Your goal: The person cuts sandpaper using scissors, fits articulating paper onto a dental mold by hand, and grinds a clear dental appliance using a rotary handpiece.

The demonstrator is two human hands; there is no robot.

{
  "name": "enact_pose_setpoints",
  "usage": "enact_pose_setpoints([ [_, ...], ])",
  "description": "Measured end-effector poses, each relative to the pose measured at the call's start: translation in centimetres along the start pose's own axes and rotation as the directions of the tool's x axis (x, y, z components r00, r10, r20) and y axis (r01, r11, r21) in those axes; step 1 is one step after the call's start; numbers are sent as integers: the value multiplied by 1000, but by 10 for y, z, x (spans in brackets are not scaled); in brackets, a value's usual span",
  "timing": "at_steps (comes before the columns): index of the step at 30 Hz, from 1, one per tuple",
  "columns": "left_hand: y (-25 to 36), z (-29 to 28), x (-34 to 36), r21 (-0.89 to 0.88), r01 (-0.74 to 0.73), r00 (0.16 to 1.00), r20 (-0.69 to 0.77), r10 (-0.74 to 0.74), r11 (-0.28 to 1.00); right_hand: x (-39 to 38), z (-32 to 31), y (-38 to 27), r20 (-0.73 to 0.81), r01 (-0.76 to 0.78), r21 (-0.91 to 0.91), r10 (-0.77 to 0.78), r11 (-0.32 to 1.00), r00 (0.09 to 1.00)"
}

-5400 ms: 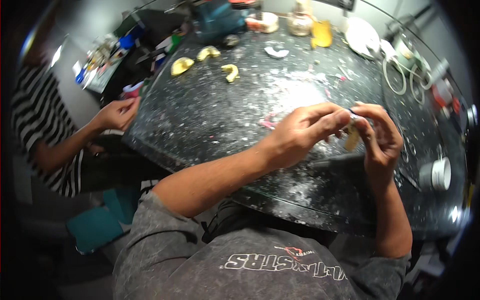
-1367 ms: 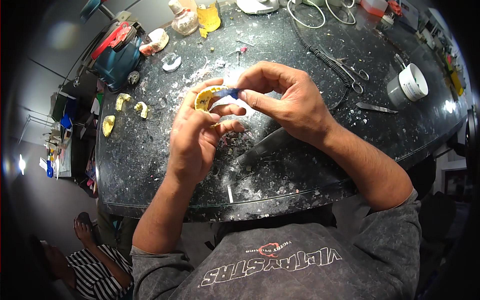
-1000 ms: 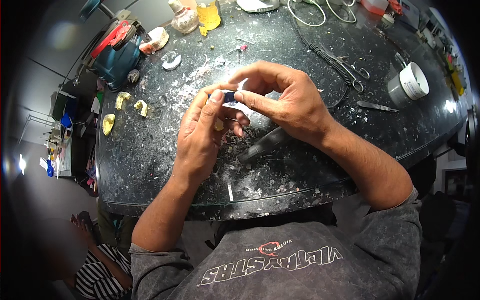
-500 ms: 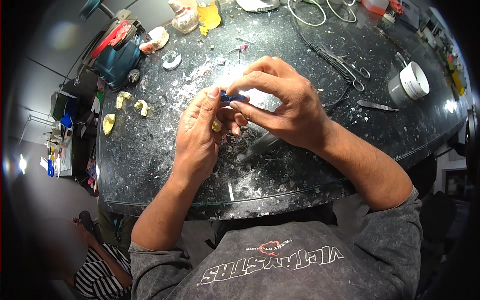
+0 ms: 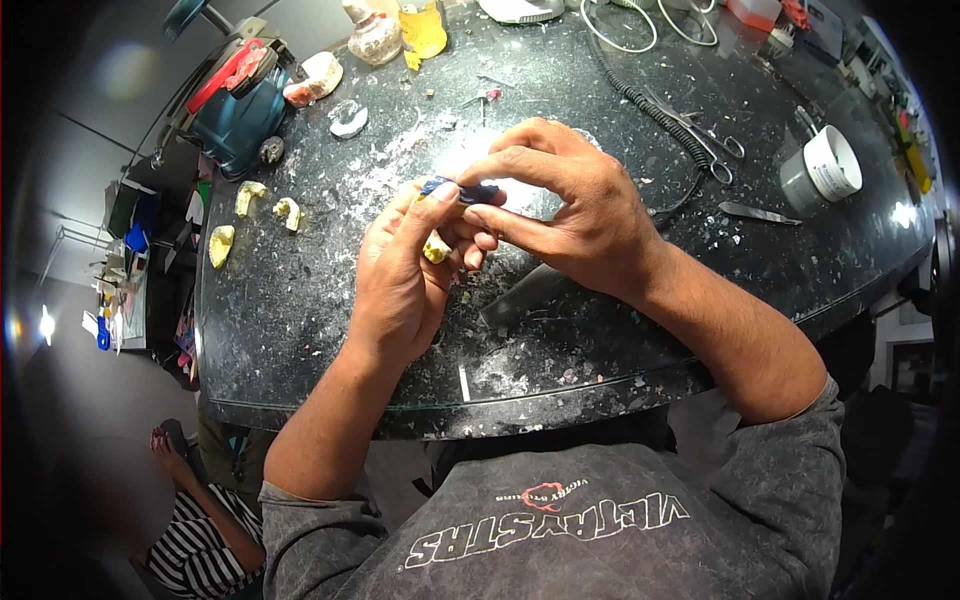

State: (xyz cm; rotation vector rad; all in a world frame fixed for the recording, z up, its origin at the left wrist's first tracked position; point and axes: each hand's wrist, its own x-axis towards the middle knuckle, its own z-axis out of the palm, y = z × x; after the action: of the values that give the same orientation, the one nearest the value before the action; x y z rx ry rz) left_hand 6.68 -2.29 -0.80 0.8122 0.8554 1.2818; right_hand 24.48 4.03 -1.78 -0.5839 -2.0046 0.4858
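Observation:
Both hands meet above the middle of the bench, in the bright light. A small dark-blue piece (image 5: 478,192), perhaps wax or putty, spans between them. My left hand (image 5: 395,265) is closed, with the thumb pressing the blue piece's left end against the fingers. A small yellow piece (image 5: 435,248), like cast plaster, sits lower in the same hand, partly hidden by the fingers. My right hand (image 5: 590,205) pinches the blue piece's right end between thumb and fingertips. Three yellow plaster pieces, one a curved arch (image 5: 288,214), lie at the left.
White dust and crumbs cover the dark bench (image 5: 330,340). Scissors (image 5: 715,150) and a coiled black cord (image 5: 650,110) lie at the right, near a metal blade-like tool (image 5: 760,213) and a white tub (image 5: 832,163). A teal machine (image 5: 235,120) stands back left. Another person sits at lower left.
More of the blue piece now shows beyond my left thumb, which has shifted slightly to the right and down over it. Both hands stay together in nearly the same place.

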Motion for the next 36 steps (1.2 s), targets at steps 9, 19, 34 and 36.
enact_pose_setpoints([
  [9, 3, -8, 3, 55, -132, 989, -60, 135, 990, 18, -36, 20, 57, -229, -201, 245, 952, 968],
  [19, 2, -9, 3, 132, -205, 978, -23, 209, 970, 15, -61, 40, 87, -517, -590, 686, 620, 723],
  [34, -6, 2, -1, 371, -443, 895, 131, 426, 816, 2, 4, -21, -132, 212, -17, -212, 977, 968],
  [36, -4, 4, -2, 333, -408, 913, 139, 384, 850, 3, 6, -18, -209, 227, -19, -225, 974, 952],
])
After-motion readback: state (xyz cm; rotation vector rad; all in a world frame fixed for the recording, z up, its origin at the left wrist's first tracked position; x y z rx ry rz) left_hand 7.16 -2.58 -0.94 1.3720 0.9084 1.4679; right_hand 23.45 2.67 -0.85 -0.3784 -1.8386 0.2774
